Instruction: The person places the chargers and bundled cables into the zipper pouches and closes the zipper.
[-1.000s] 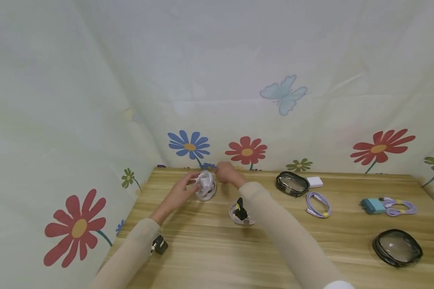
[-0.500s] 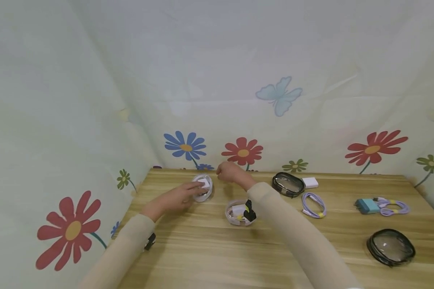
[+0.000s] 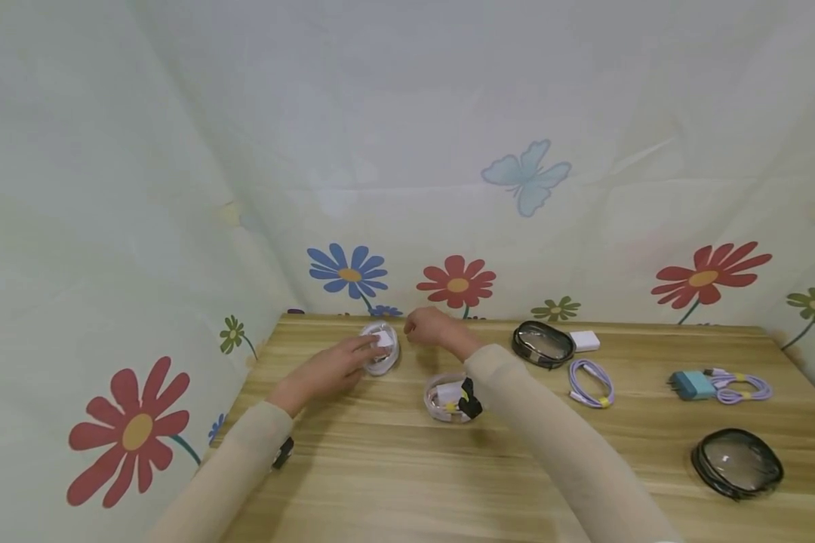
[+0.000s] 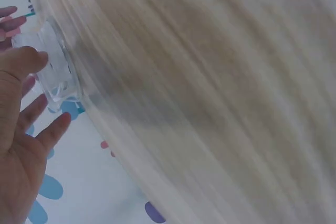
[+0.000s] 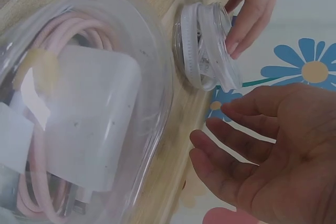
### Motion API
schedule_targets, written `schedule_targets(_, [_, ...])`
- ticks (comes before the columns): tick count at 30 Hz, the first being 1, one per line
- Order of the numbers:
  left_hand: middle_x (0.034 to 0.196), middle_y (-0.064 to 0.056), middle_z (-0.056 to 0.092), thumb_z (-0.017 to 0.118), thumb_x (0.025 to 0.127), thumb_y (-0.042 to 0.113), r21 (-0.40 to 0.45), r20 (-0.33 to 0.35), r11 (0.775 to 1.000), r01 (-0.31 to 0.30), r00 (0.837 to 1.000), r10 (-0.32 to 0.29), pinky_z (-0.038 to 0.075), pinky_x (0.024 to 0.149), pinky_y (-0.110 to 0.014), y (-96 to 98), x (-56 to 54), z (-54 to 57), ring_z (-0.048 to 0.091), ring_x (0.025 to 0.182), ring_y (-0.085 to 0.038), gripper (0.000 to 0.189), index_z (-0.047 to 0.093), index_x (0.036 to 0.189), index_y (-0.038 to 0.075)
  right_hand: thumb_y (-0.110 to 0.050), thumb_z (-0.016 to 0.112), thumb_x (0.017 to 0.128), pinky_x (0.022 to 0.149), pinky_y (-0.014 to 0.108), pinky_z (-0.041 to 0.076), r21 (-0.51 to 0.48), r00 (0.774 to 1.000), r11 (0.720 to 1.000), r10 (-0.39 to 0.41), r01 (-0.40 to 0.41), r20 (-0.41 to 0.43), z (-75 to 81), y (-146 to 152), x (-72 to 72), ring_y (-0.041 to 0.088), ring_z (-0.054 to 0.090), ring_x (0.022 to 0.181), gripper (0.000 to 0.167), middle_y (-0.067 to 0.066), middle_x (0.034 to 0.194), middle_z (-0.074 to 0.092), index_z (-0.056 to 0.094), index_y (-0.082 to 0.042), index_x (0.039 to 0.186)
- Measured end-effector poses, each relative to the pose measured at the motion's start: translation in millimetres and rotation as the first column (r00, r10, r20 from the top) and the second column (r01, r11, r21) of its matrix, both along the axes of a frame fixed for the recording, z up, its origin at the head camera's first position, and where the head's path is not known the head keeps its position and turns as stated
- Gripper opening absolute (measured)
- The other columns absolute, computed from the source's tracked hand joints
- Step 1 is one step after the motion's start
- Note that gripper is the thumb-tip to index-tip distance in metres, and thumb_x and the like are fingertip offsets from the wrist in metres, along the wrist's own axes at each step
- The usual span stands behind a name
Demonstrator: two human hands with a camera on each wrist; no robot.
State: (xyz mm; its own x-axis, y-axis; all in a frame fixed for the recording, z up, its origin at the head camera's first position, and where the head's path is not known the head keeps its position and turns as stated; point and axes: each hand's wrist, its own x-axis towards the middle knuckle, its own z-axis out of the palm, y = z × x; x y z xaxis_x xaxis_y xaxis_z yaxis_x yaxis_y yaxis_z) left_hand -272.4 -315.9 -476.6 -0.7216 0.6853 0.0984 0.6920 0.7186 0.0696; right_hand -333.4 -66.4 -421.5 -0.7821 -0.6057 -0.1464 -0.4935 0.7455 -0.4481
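Observation:
At the back left of the wooden table [image 3: 380, 467], a clear round pouch with white trim [image 3: 379, 369] holds something white. My left hand [image 3: 333, 368] rests its fingertips on top of it, fingers relaxed and spread in the left wrist view. Just right of that pouch, my right hand [image 3: 437, 329] hovers near the table's back edge. Its fingers are loosely bent and hold nothing in the right wrist view. Closer to me than the right hand lies a second clear pouch [image 5: 152, 77], with a white charger [image 5: 97, 114] and a pink cable [image 5: 79, 27] inside.
To the right lie two black-rimmed clear pouches, one behind [image 3: 543, 345] and one in front [image 3: 736, 462]. Near them are a white block [image 3: 585, 341], a coiled purple cable [image 3: 607, 377] and a teal charger [image 3: 694, 385] with another purple cable [image 3: 743, 388]. A floral cloth [image 3: 394, 173] hangs behind.
My left hand has gone from holding the white-trimmed pouch raised on its side to resting on it as it lies flatter. The right hand has stayed nearly in place.

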Motion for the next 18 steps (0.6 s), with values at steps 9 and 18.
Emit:
schedule_targets(9, [0.159, -0.009, 0.041, 0.06, 0.091, -0.015, -0.154, -0.078, 0.981, 0.117, 0.988, -0.13, 0.043, 0.111, -0.05, 5.1, -30.5, 12.0, 0.043, 0.142, -0.033, 0.073, 0.052, 0.148, 0.029, -0.009, 0.057, 0.1, 0.104, 0.04, 0.05, 0.038, 1.0, 0.999, 0.006, -0.005, -0.028, -3.8, 4, -1.3, 0.028, 0.061, 0.123, 0.029, 0.012, 0.129, 0.068, 0.071, -0.002, 0.125])
schedule_targets(18, [0.162, -0.001, 0.037, 0.053, 0.093, -0.018, -0.273, 0.075, 0.945, 0.181, 0.983, -0.166, 0.037, 0.117, -0.042, 16.0, -52.9, 18.1, 0.038, 0.147, -0.025, 0.078, 0.039, 0.158, 0.023, -0.01, 0.058, 0.1, 0.102, 0.04, 0.051, 0.039, 1.0, 0.999, 0.012, -0.012, 0.012, -7.5, 8, -0.7, 0.028, 0.063, 0.12, 0.029, 0.012, 0.127, 0.069, 0.07, -0.001, 0.125])
